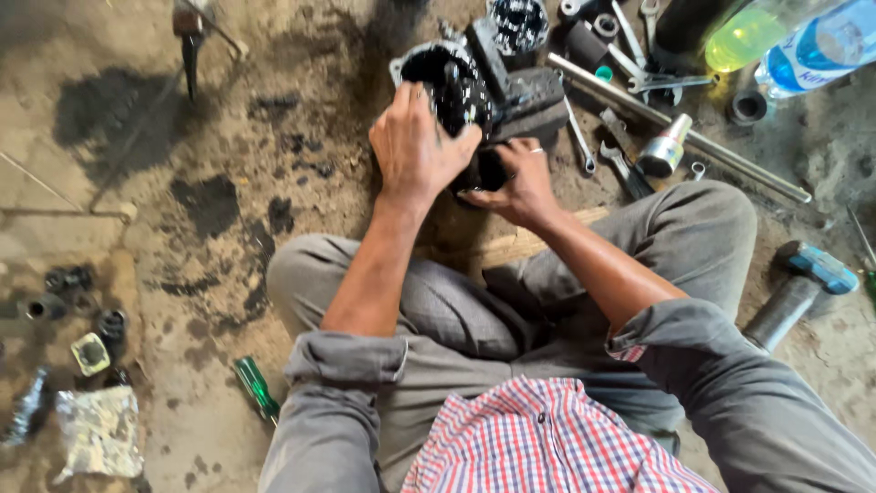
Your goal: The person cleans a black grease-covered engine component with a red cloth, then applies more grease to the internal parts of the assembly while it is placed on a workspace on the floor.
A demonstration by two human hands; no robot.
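Wearing grey trousers [511,301], a red, white and blue checked shirt [538,438] under grey rolled-up sleeves [342,356], and a ring on the right hand [520,183].

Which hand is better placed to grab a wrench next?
Right, probably. The right hand grips the housing low, on the side where the wrenches lie. The left hand covers the housing's top, farther away.

Two hands, left [415,146] and right [516,183], are on one black housing [452,87]. Around it lie two bottles, a yellow [748,35] and a blue [817,46], one hammer [803,283], one long steel rod [680,128] and one green screwdriver [255,388]. Several wrenches [630,164] lie by the rod; their exact number is unclear.
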